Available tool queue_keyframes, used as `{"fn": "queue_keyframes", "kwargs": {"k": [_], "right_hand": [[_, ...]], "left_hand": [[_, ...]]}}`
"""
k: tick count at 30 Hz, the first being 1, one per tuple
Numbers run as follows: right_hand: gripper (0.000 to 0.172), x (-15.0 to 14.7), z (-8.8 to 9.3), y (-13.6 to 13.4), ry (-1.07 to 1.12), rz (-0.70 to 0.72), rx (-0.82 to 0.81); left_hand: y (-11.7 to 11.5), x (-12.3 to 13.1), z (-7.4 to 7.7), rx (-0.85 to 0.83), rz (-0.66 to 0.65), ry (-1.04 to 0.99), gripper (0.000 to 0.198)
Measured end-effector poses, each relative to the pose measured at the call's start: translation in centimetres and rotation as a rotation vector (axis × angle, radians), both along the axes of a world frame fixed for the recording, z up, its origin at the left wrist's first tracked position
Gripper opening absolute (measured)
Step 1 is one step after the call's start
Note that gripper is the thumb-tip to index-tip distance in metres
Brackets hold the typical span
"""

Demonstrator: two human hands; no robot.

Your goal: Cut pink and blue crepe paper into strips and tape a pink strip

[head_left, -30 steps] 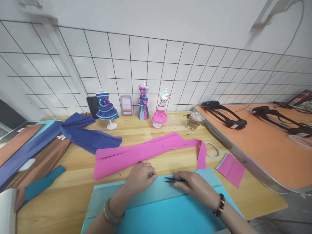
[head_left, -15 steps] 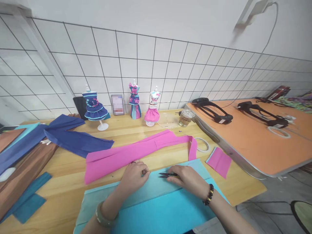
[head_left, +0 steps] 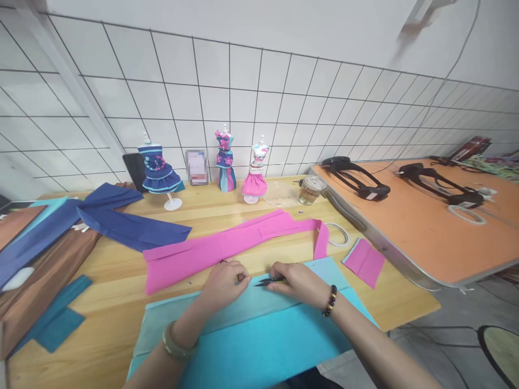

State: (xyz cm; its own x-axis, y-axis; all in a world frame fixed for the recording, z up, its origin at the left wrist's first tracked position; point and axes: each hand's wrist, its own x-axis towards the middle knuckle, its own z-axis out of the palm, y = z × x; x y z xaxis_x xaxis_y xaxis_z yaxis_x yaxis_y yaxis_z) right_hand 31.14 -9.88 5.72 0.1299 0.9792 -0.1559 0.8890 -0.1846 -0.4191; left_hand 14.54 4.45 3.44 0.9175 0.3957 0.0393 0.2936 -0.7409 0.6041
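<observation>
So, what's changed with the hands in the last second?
The right hand has shifted slightly left, bringing the scissors it holds closer to the left hand. Nothing was visibly grasped or released. The pink fabric and glass stayed put; only the camera's view of them shifted.

"How many miniature dress forms (head_left: 160, 168) (head_left: 225, 161) (head_left: 255, 170) are there?"
"Three, plus two black headsets (head_left: 373, 192) (head_left: 467, 198), two white tape rings (head_left: 347, 237) (head_left: 470, 222) and one drinking glass (head_left: 311, 191)."
"And scissors (head_left: 265, 282)?"
"One pair, and one small pink fabric rectangle (head_left: 364, 262)."
"What about hands (head_left: 225, 286) (head_left: 300, 281)?"
"Two, one bangle (head_left: 175, 346), one beaded bracelet (head_left: 332, 302)."
"Tables (head_left: 389, 308) (head_left: 430, 248)?"
"Two: one wooden, one orange-topped."
</observation>
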Motion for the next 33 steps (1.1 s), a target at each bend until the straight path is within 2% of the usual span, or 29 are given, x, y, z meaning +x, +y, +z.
{"fn": "queue_keyframes", "kwargs": {"k": [10, 33], "right_hand": [[0.029, -0.5, -0.2, 1.8, -0.023, 0.105, 0.006], [0.029, -0.3, -0.7, 2.0, 0.003, 0.117, -0.004]], "left_hand": [[0.2, 0.0, -0.2, -0.026, -0.011, -0.002, 0.018], [0.2, -0.1, -0.2, -0.018, -0.017, -0.006, 0.017]]}}
